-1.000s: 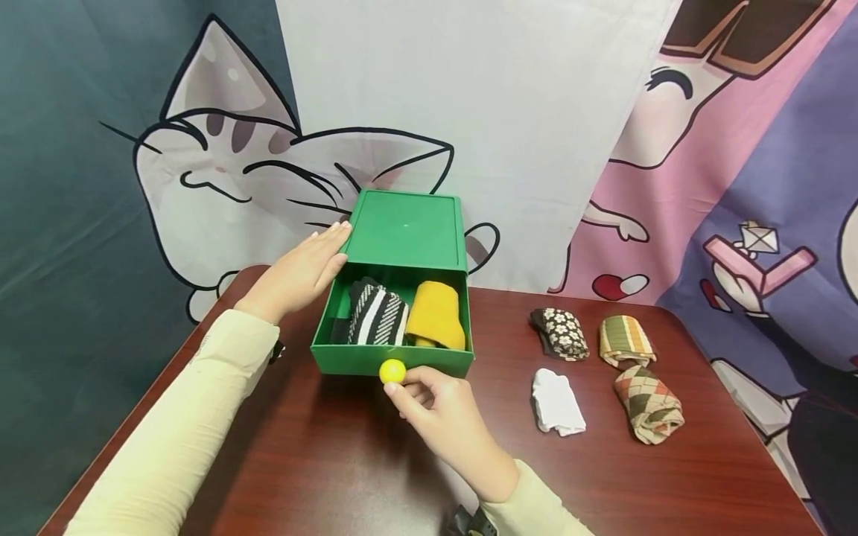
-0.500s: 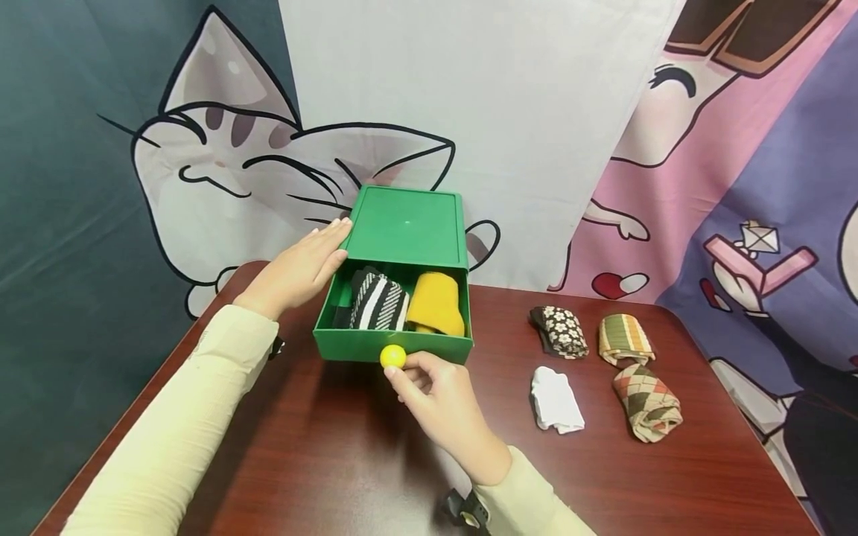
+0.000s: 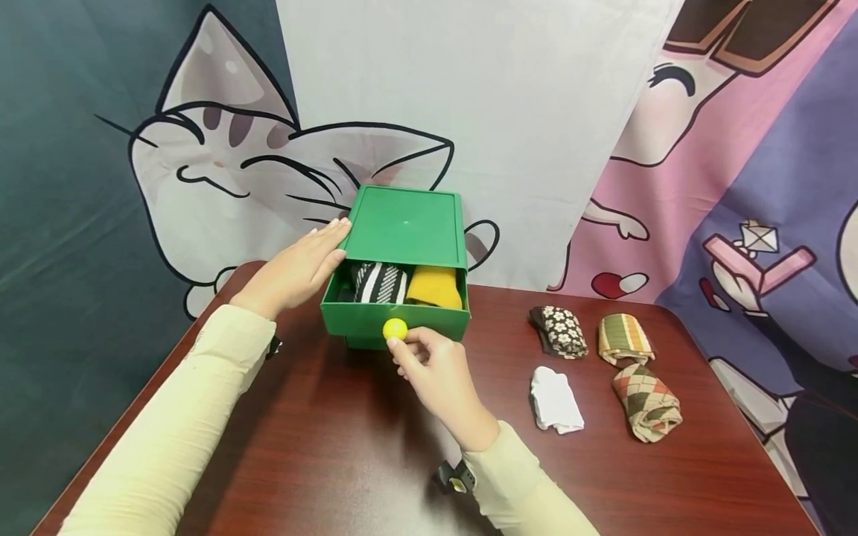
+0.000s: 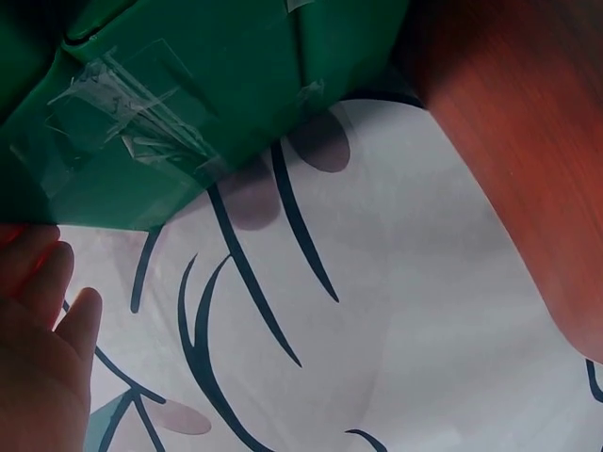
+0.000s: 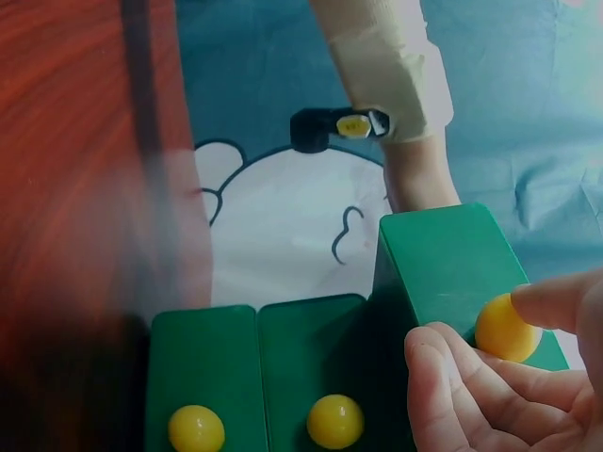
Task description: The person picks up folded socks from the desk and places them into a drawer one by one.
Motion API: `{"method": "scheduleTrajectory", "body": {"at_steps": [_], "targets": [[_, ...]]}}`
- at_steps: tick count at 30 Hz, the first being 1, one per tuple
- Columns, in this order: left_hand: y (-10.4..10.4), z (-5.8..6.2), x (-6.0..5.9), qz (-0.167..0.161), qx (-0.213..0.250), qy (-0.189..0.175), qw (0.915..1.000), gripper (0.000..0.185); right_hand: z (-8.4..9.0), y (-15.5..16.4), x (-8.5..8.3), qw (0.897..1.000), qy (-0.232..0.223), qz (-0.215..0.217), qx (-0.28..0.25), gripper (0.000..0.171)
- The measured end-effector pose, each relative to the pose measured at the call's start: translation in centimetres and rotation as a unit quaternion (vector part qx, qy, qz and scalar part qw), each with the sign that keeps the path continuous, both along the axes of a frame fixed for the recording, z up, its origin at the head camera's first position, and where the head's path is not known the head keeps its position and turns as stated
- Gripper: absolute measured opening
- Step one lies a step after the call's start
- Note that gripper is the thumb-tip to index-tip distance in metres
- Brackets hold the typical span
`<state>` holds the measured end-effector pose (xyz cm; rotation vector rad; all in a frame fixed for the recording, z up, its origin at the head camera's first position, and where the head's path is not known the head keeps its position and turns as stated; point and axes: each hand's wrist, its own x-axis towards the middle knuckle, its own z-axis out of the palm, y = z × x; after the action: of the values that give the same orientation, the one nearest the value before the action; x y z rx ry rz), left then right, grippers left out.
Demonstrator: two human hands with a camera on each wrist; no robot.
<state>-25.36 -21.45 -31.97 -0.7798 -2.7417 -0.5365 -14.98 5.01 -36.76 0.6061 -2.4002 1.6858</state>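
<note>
A green drawer cabinet [image 3: 405, 223] stands at the back of the table, its top drawer [image 3: 432, 316] partly out. In the drawer lie a black-and-white striped sock roll [image 3: 380, 284] and a yellow sock roll [image 3: 434, 287], their far ends under the cabinet top. My right hand [image 3: 439, 372] pinches the drawer's round yellow knob [image 3: 395, 328] between thumb and fingers; the right wrist view shows this knob [image 5: 507, 328] too. With fingers straight, my left hand [image 3: 295, 272] rests against the cabinet's left side. Its fingertips touch the green wall [image 4: 170, 113] in the left wrist view.
On the table [image 3: 322, 461], to the right, lie a black floral sock roll [image 3: 563, 333], a green-and-orange striped roll [image 3: 625, 340], an argyle roll [image 3: 648, 403] and a white sock bundle [image 3: 556, 400]. Lower drawers with yellow knobs [image 5: 335, 421] appear below. A printed curtain [image 3: 509, 134] hangs behind.
My right hand has moved forward with the knob, and the drawer has slid further into the cabinet, covering more of the socks. My left hand has stayed at the cabinet's side.
</note>
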Motion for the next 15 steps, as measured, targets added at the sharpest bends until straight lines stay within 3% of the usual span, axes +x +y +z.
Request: {"method": "scheduleTrajectory", "body": {"at_steps": [8,15], "targets": [[-0.1,0.0,0.1,-0.004,0.006,-0.004,1.0,0.055,0.2,-0.5,-2.2,0.999,0.015,-0.032,0.027,0.019],[-0.2,0.0,0.1,-0.007,0.003,-0.006,1.0,0.054,0.5,-0.7,-3.5,0.999,-0.006,-0.032,0.018,0.02]]}}
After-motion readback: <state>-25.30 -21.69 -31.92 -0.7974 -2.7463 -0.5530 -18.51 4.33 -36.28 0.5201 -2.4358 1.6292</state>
